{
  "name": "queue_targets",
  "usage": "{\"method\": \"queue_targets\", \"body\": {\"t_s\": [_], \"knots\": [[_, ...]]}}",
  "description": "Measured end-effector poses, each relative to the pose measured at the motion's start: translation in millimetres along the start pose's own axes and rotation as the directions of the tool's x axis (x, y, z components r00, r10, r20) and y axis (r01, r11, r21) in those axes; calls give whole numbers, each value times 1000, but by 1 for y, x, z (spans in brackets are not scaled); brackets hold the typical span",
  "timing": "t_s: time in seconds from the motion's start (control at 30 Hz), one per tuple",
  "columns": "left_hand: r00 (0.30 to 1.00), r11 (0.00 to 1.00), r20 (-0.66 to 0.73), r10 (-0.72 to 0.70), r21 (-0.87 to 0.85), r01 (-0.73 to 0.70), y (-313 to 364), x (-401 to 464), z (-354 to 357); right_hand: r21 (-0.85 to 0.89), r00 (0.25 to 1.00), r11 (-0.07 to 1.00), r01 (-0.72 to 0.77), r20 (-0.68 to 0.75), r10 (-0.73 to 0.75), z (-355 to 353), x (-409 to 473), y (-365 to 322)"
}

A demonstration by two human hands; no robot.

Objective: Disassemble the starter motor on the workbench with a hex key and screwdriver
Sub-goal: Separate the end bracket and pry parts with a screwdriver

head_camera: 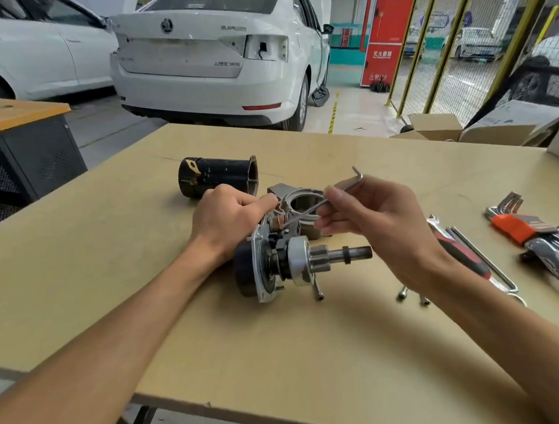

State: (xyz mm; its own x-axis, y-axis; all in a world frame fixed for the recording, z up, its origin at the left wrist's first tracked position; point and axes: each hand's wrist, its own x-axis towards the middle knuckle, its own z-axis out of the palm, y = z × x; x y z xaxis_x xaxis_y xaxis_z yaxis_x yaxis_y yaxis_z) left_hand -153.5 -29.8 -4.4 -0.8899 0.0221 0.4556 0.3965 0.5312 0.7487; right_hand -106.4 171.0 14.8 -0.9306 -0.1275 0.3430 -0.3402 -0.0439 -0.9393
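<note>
starter motor [275, 259]: lies on its side near the middle of the workbench [283, 346], partly stripped; pinion shaft [349, 254] points toward the person's right, black end toward the left.
long axis: runs left to right across the bench, roughly square to the forearms.
field housing [217, 176]: black cylinder already off, lying on its side just behind the left hand, apart from the motor.
left hand [224, 220]: rests on the far left side of the motor body, fingers curled against the aluminium casting, steadying it.
right hand [367, 224]: above and to the right of the motor, thumb and fingertips pinching the hex key [334, 193].
hex key: long arm slants down and left toward the copper-coloured part inside the casting; short bend sticks up past the fingers; whether the tip is seated in a socket i cannot tell.
key relation: the work point lies down-left of the right hand's pinch, between the two hands; right hand drives, left is nearer the body and braces it.
loose bolts [410, 296]: on the bench near the right wrist, a third one beneath the pinion.
spare tools: screwdriver [460, 250] and hex key set [512, 225] lie to the right, well apart from the motor.
likely step: working a fastener or part inside the casting, judged from the key's aim.
</note>
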Motion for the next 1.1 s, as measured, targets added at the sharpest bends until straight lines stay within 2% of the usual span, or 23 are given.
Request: {"method": "queue_targets", "body": {"t_s": [0.13, 0.4, 0.53, 0.63, 0.77, 0.97, 1.1], "knots": [[999, 998, -42, -4, 55, 7, 1, 0, -1, 135, 994, 986, -102, -14, 105, -2, 0, 5], [1000, 997, -24, 12, 76, -10, -1, 1, 0, 215, 977, 953, -212, 36, 210, -3, 0, 9], [1000, 996, -26, 17, 82, -14, -1, 2, 0, 211, 975, 952, -220, 47, 215, -3, 2, 10], [999, 995, -27, 25, 94, -23, -2, 2, 1, 85, 969, 966, -243, 61, 238, -4, 6, 9], [999, 992, -14, 44, 118, -42, -3, 2, 1, -118, 980, 982, -151, 110, 164, -11, 14, 6], [998, 994, -5, 64, 88, -64, -4, 3, 0, -299, 947, 951, 80, 320, 21, -31, 21, 8], [998, 994, 28, 64, 91, -66, -3, 4, -2, -526, 940, 806, 273, 324, -107, -34, 22, 16]]}}
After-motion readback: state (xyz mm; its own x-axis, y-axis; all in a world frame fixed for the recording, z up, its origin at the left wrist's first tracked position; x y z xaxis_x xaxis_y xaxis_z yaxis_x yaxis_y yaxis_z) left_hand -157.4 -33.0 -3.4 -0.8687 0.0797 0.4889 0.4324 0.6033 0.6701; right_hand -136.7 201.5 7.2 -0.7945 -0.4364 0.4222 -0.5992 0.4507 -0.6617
